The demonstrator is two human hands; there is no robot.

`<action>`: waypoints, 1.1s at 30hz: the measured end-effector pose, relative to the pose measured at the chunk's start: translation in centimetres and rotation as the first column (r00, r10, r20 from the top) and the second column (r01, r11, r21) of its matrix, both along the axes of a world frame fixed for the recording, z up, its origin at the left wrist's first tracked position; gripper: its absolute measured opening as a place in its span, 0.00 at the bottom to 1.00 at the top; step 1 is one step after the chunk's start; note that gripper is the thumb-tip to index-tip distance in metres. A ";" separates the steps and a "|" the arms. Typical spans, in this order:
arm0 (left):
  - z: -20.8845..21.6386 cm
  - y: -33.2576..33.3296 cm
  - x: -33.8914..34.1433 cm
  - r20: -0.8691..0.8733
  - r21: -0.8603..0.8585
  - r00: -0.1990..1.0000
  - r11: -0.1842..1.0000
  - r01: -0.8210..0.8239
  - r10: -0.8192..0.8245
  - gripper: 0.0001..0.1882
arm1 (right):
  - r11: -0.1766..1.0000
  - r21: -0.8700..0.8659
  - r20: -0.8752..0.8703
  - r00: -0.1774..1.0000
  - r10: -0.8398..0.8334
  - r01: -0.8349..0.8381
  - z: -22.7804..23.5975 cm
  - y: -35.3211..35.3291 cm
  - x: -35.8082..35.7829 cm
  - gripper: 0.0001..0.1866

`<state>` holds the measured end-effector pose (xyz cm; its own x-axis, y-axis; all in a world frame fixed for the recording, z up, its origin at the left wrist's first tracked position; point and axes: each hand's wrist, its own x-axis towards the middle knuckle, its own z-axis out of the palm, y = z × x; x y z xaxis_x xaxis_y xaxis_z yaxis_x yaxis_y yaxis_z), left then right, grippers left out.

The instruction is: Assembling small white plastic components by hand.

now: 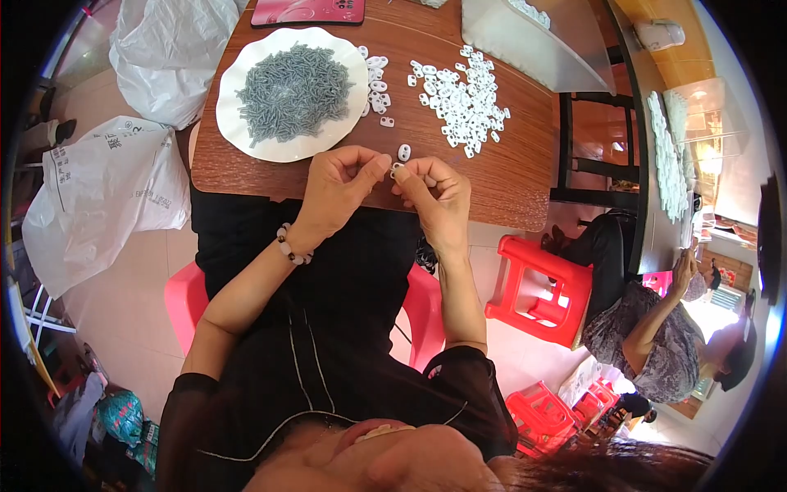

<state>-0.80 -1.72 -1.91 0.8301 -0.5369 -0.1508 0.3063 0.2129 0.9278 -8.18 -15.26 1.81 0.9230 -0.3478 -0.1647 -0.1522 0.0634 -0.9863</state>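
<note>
Close together at the table's near edge, my hands are both closed in a pinch. My right hand (440, 201) grips a small white two-holed piece (397, 170) between thumb and forefinger. My left hand (340, 187) has thumb and forefinger pressed together beside that piece; whatever they hold is too small to make out. Just beyond my fingertips lies another white two-holed piece (404, 152). To the left, a white wavy-rimmed plate (232, 66) bears a heap of short grey rods (295, 90). Loose white two-holed pieces (467, 98) spread over the table at the right.
More white pieces (377, 82) lie along the plate's right side. A pink phone (307, 10) and a pale tray (525, 49) stand at the far side of the wooden table (508, 184). White sacks (115, 197) are at the left; a red stool (541, 295) and a seated person (656, 344) are at the right.
</note>
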 end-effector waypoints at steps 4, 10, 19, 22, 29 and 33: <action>-0.1 0.0 -0.2 0.022 0.015 1.000 1.000 -0.021 0.020 0.10 | 1.000 -0.002 0.012 1.000 -0.014 0.014 -0.1 0.2 0.1 0.04; 0.9 0.1 -0.2 0.023 0.000 0.999 0.999 -0.032 0.032 0.11 | 0.998 0.034 0.019 0.999 -0.051 0.050 -0.3 0.1 0.2 0.04; 0.4 0.5 0.2 -0.057 -0.134 0.998 0.991 -0.005 -0.003 0.11 | 0.998 0.004 0.037 0.998 -0.058 0.058 0.0 -0.1 0.1 0.05; 0.5 0.3 0.2 -0.039 -0.129 0.999 0.992 0.005 -0.010 0.10 | 0.998 0.004 0.041 0.997 -0.062 0.062 0.0 -0.3 -0.1 0.04; 0.6 -0.4 0.1 0.054 -0.014 0.998 1.000 0.011 -0.010 0.08 | 0.986 -0.059 0.082 0.985 -0.150 0.155 0.5 -1.4 -0.8 0.04; 1.4 -1.9 -0.3 0.365 0.205 0.931 0.975 -0.081 0.000 0.08 | 0.948 0.049 0.238 0.918 -0.317 0.315 1.1 -3.3 -1.8 0.03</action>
